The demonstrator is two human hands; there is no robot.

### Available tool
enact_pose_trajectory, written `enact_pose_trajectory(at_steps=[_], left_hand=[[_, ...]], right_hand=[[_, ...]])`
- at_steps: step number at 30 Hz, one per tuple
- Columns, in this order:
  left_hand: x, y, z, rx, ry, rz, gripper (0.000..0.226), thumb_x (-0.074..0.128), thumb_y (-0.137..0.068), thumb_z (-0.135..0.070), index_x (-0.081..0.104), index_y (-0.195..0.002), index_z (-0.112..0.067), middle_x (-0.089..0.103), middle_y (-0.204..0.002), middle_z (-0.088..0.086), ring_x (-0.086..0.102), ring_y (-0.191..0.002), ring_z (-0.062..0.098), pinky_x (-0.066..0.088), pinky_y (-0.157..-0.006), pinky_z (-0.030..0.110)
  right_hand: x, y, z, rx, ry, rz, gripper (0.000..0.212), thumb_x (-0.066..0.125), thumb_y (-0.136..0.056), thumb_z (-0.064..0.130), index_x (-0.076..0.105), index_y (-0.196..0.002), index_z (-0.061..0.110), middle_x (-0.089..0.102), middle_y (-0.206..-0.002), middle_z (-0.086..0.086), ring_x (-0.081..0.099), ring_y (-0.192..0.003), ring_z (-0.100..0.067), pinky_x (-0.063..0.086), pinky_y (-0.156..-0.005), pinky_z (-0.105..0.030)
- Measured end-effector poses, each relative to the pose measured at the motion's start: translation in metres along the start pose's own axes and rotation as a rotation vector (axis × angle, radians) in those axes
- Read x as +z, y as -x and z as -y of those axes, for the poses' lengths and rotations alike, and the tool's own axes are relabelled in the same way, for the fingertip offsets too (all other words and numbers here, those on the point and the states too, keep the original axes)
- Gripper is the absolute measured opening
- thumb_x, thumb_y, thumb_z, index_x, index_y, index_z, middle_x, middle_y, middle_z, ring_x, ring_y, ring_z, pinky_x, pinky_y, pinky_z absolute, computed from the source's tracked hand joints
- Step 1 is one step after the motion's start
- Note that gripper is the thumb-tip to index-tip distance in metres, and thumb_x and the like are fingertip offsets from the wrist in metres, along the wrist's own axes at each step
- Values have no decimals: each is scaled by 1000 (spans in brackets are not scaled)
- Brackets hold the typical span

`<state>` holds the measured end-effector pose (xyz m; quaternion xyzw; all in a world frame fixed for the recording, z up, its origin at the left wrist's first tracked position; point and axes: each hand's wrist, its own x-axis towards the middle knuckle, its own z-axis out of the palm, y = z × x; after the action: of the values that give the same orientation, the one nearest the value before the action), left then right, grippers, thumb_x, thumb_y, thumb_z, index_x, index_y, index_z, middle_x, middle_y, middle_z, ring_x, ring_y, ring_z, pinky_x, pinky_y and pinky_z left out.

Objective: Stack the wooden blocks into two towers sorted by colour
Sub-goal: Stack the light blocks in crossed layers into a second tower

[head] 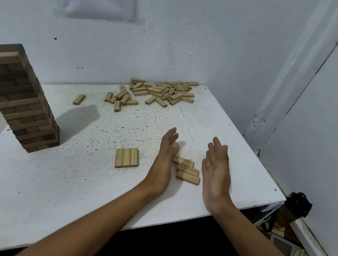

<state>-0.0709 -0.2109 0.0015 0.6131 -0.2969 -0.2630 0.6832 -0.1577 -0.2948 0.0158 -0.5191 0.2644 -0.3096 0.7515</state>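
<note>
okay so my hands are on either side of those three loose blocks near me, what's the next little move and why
Probably press both palms inward to square the three loose blocks. They lie staggered between your open left hand and right hand, while the finished row of three beside them sits flush. A squared row could then be laid crosswise on it.

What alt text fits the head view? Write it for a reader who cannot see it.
Two open hands, left hand and right hand, flank three loose blocks on a white table. A neat row of three blocks lies to their left, a tall tower stands at far left, and a pile of light blocks lies by the wall.
</note>
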Motion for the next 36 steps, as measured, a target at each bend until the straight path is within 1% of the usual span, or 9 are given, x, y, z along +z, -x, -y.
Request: enact_pose_trajectory(at_steps=[5, 10, 14, 16, 20, 28, 32, 34, 36], left_hand=[[12, -2, -3, -46, 167, -70, 59, 25, -82, -63, 31, -137, -41, 27, -157, -4, 22, -147, 8, 18, -119, 30], [18, 1, -2, -51, 208, -75, 62, 23, -82, -63, 31, -139, -38, 28, -157, -1, 22, -146, 6, 18, -118, 26], [20, 4, 1, -41, 184, -72, 62, 23, -84, -63, 31, -140, -38, 29, -157, -3, 23, -145, 3, 18, -118, 25], [19, 4, 1, -45, 187, -68, 60, 22, -84, -62, 32, -139, -38, 31, -156, -3, 25, -144, 4, 20, -116, 24], [13, 2, -1, -56, 229, -61, 62, 25, -83, -62, 34, -138, -37, 33, -153, -4, 26, -145, 8, 21, -118, 28], [16, 5, -3, -59, 224, -70, 55, 24, -83, -62, 40, -130, -40, 37, -148, -5, 31, -142, 7, 22, -118, 27], [13, 6, -3, -66, 176, -43, 52, 30, -85, -58, 38, -133, -40, 37, -149, -7, 29, -142, 6, 23, -119, 29], [6, 7, -6, -13, -40, -24, 55, 44, -85, -43, 35, -139, -34, 40, -147, -7, 34, -138, 3, 30, -114, 26], [-8, 4, -8, 121, -387, 18, 65, 58, -78, -28, 39, -140, -31, 50, -137, -8, 43, -131, 5, 38, -104, 26]], right_hand=[[10, -4, -7, -14, 0, -11, 62, 24, -97, 55, 23, -154, 32, 20, -162, 12, 18, -147, -1, 14, -121, -28], [11, -7, -12, -44, -7, -25, 55, 20, -102, 48, 22, -154, 30, 19, -162, 11, 17, -147, -1, 12, -123, -30], [13, -7, -13, -58, 0, -41, 51, 20, -104, 46, 23, -154, 32, 20, -161, 12, 22, -140, 6, 17, -114, -19], [13, -6, -13, -56, -2, -46, 51, 21, -104, 46, 23, -154, 33, 20, -161, 13, 22, -139, 6, 17, -113, -19], [8, -7, -10, -54, -36, -37, 55, 21, -102, 49, 21, -154, 33, 16, -163, 10, 15, -148, -3, 11, -123, -32], [8, 1, -10, -57, -50, -13, 72, 37, -91, 65, 20, -154, 34, 15, -163, 11, 13, -149, -5, 12, -123, -31], [4, 1, -9, -57, -35, -3, 56, 32, -100, 47, 23, -153, 32, 21, -161, 10, 19, -148, -5, 18, -120, -28], [-4, -3, -4, -84, 80, -3, 47, 44, -103, 23, 34, -149, 28, 38, -153, 5, 33, -142, -8, 30, -112, -24], [-22, -9, 2, -159, 358, 69, 54, 59, -93, 2, 43, -139, 26, 55, -136, -1, 48, -130, -10, 38, -110, -27]])
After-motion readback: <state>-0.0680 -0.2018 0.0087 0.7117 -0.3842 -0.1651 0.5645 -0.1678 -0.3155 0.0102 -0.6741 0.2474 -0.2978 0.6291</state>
